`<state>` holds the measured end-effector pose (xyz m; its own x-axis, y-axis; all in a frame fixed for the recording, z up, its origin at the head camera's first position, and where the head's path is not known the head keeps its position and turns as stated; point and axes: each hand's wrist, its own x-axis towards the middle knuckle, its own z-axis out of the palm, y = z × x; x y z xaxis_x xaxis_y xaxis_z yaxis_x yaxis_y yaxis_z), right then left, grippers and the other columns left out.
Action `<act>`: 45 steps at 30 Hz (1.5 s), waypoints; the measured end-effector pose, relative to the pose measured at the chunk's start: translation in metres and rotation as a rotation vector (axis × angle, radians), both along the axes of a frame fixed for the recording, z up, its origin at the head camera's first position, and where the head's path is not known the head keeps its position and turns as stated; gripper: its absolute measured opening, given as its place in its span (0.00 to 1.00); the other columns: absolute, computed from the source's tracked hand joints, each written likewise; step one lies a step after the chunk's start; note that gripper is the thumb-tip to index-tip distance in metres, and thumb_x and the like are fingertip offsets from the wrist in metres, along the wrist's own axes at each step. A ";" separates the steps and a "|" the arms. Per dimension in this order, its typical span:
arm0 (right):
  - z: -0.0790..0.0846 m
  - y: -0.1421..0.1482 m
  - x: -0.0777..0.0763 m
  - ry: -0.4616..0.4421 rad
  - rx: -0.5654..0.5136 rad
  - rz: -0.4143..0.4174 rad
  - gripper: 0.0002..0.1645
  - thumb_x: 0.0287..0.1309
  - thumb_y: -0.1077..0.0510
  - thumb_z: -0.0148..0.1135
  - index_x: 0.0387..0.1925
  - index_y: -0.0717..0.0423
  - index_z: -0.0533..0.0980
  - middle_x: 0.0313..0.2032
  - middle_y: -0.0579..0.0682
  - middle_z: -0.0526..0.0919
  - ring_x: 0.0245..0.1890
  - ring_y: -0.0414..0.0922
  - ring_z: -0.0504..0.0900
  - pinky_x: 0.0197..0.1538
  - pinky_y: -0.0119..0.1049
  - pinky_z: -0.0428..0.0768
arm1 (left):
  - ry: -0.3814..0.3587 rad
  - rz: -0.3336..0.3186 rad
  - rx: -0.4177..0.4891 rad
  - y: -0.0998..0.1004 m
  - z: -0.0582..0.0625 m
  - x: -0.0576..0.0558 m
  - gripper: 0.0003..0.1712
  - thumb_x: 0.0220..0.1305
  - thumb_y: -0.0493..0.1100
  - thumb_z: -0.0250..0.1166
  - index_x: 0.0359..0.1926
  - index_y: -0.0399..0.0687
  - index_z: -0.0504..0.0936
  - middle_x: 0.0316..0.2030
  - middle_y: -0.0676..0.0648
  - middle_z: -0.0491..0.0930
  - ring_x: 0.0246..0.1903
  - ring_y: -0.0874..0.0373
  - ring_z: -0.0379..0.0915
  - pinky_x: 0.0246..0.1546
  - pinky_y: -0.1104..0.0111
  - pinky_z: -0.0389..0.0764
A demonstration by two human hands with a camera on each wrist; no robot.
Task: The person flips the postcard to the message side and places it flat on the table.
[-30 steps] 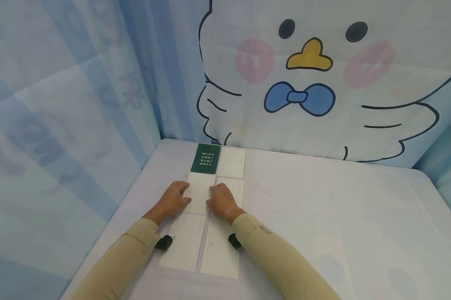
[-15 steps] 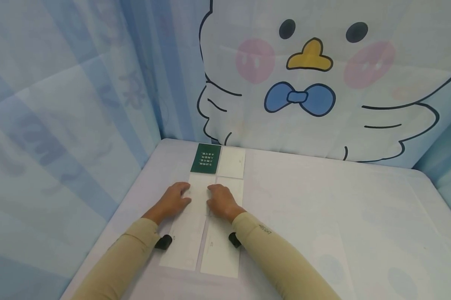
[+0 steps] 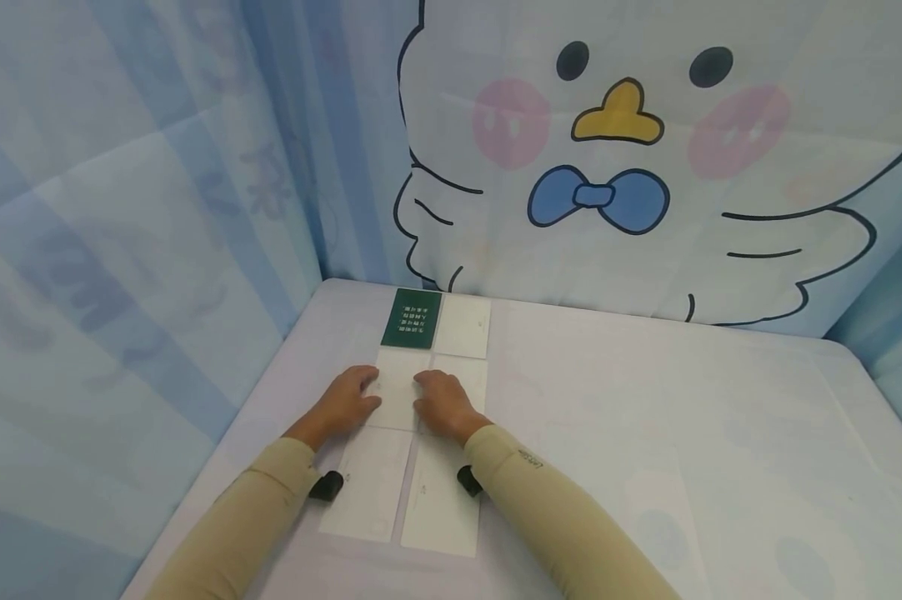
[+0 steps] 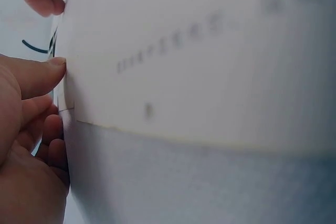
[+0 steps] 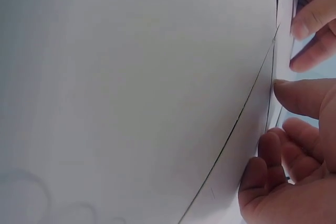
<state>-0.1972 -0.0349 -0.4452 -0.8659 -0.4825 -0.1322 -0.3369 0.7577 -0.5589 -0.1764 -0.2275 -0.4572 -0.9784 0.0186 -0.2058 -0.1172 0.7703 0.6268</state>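
Observation:
White cards lie flat in two columns on the table. My left hand (image 3: 343, 398) touches the left edge of the middle-left white card (image 3: 400, 390), thumb and forefinger apart. From the other side, my right hand (image 3: 445, 404) has its fingertips at that card's right edge. The middle-right white card (image 3: 469, 377) lies partly hidden under my right hand. A dark green card (image 3: 412, 318) with white characters tops the left column. In the left wrist view, the thumb (image 4: 50, 74) rests by a card edge; in the right wrist view, the fingers (image 5: 270, 153) are loosely bent at the surface.
Beside the green card is a far-right white card (image 3: 463, 325). Two more white cards, one front-left (image 3: 368, 483) and one front-right (image 3: 441, 508), lie near my forearms. The pale tablecloth (image 3: 646, 433) stretches rightward. A printed curtain (image 3: 586, 267) stands behind the table.
My right forefinger has shifted slightly left over the card's edge. My left hand and the cards have hardly moved.

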 end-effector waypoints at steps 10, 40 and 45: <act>-0.002 0.000 -0.005 -0.041 0.004 -0.003 0.25 0.67 0.60 0.60 0.64 0.62 0.73 0.65 0.57 0.73 0.66 0.54 0.70 0.70 0.47 0.64 | -0.011 0.016 -0.001 -0.001 -0.006 -0.002 0.34 0.70 0.38 0.61 0.72 0.33 0.62 0.71 0.34 0.62 0.70 0.39 0.58 0.69 0.48 0.60; 0.043 0.037 -0.065 0.153 0.215 0.119 0.42 0.67 0.43 0.63 0.74 0.54 0.61 0.72 0.55 0.64 0.71 0.54 0.62 0.72 0.50 0.61 | 0.130 -0.045 -0.070 -0.041 0.042 -0.046 0.43 0.66 0.48 0.69 0.74 0.37 0.61 0.73 0.34 0.57 0.72 0.38 0.51 0.70 0.46 0.55; 0.044 0.033 -0.074 0.135 0.226 0.088 0.43 0.65 0.42 0.64 0.74 0.53 0.62 0.73 0.54 0.64 0.71 0.54 0.61 0.72 0.53 0.60 | 0.099 -0.061 -0.050 -0.031 0.039 -0.063 0.42 0.65 0.48 0.70 0.74 0.40 0.62 0.74 0.36 0.57 0.72 0.40 0.51 0.71 0.47 0.54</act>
